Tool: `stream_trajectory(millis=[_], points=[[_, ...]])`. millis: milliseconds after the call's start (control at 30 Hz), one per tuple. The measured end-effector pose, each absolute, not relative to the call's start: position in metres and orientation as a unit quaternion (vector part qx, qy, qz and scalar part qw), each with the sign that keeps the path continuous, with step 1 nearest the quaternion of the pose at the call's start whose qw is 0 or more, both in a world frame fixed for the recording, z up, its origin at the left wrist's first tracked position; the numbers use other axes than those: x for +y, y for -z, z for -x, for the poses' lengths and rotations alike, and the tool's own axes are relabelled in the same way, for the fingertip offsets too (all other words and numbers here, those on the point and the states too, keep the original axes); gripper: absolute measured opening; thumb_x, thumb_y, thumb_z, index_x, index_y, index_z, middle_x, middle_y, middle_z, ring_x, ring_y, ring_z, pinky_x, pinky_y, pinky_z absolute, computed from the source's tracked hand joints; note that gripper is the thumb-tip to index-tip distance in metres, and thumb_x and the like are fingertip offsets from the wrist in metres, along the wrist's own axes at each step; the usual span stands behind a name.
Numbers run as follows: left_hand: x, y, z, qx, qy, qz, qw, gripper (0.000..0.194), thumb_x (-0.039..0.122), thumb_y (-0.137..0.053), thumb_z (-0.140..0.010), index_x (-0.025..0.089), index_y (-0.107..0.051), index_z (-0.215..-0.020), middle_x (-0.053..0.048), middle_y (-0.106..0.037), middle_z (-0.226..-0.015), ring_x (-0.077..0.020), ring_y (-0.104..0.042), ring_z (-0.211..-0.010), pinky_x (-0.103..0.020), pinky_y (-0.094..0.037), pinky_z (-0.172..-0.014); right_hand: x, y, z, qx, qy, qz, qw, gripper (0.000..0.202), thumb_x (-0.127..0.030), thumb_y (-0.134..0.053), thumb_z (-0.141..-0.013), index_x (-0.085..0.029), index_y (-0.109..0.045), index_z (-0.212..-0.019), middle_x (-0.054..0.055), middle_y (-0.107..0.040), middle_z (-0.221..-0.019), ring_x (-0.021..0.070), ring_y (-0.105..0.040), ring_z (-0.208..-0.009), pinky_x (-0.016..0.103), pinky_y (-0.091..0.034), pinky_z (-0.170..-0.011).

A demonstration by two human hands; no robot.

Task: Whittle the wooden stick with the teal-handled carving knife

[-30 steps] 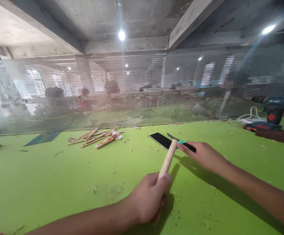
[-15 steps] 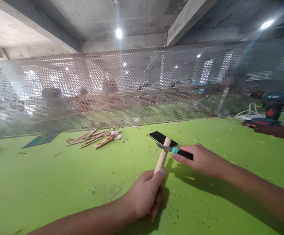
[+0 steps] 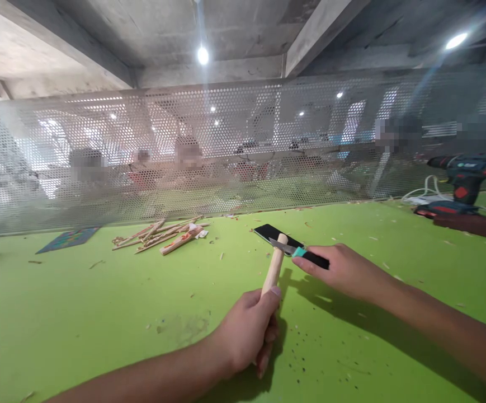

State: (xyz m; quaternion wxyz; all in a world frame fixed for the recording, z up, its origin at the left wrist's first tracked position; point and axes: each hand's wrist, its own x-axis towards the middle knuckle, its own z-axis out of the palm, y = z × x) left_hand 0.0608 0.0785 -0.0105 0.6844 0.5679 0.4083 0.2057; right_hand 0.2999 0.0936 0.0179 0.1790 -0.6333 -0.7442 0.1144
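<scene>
My left hand (image 3: 253, 330) is closed around the lower end of a pale wooden stick (image 3: 273, 271), which tilts up and away above the table. In my right hand (image 3: 341, 268) is a knife (image 3: 314, 259) with a black and turquoise handle. Its blade lies across the stick close to the far, rounded end, pointing left. Fingers of both hands wrap their things; the stick's lower end is hidden in my left palm. Just behind the stick's tip, a dark phone (image 3: 265, 230) lies flat on the table, partly covered by stick and knife.
On the green table (image 3: 121, 313) are scattered shavings. A pile of split wood pieces (image 3: 154, 238) and a patterned flat sheet (image 3: 69, 239) lie at the left. A cordless drill (image 3: 465, 184) stands far right beside a white cable (image 3: 427, 193). A perforated screen (image 3: 234, 184) runs along the back.
The knife blade has shifted slightly toward the stick's far end and its tip points a little higher. The stick's tip has moved slightly left. Both hands keep their hold.
</scene>
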Motion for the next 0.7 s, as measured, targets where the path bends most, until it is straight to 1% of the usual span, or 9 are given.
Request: stream_trajectory(millis=[167,367,567,700], points=[[0.0802,0.0137,-0.0614,0.4,-0.21,-0.562,0.693,0.043,0.065,-0.043,-0.097,0.025,-0.041,-0.081,0.012,-0.042,-0.052,-0.0054,-0.034,-0.027,-0.017,-0.032,-0.025,0.0911,-0.0198,-0.2975,-0.748,-0.122,0.628,0.176,0.054,-0.069,-0.042,-0.097,-0.022,-0.059,-0.077,-0.001,-0.048,-0.058,0.0163,-0.044,-0.049,0.029,-0.023,-0.049],[0.0805,0.014,-0.0611,0.402,-0.214,-0.554,0.697,0.045,0.067,-0.044,-0.095,0.025,-0.04,-0.081,0.012,-0.042,-0.052,-0.0055,-0.035,-0.027,-0.017,-0.032,-0.025,0.0923,-0.0176,-0.2985,-0.748,-0.114,0.631,0.173,0.055,-0.07,-0.041,-0.097,-0.022,-0.058,-0.077,-0.001,-0.049,-0.057,0.0158,-0.043,-0.048,0.029,-0.023,-0.049],[0.0791,0.0112,-0.0603,0.399,-0.207,-0.558,0.697,0.037,0.057,-0.038,-0.101,0.024,-0.04,-0.083,0.012,-0.042,-0.053,-0.005,-0.035,-0.027,-0.017,-0.032,-0.026,0.091,-0.0183,-0.2952,-0.759,-0.131,0.618,0.158,0.055,-0.07,-0.04,-0.098,-0.022,-0.057,-0.077,-0.001,-0.051,-0.059,0.0161,-0.046,-0.05,0.028,-0.026,-0.049],[0.0798,0.0121,-0.0594,0.391,-0.209,-0.561,0.699,0.038,0.059,-0.04,-0.099,0.025,-0.04,-0.082,0.012,-0.043,-0.054,-0.0051,-0.035,-0.028,-0.017,-0.033,-0.027,0.0899,-0.018,-0.2933,-0.765,-0.128,0.611,0.156,0.055,-0.069,-0.042,-0.098,-0.021,-0.058,-0.077,0.001,-0.057,-0.06,0.0169,-0.049,-0.051,0.028,-0.028,-0.05]])
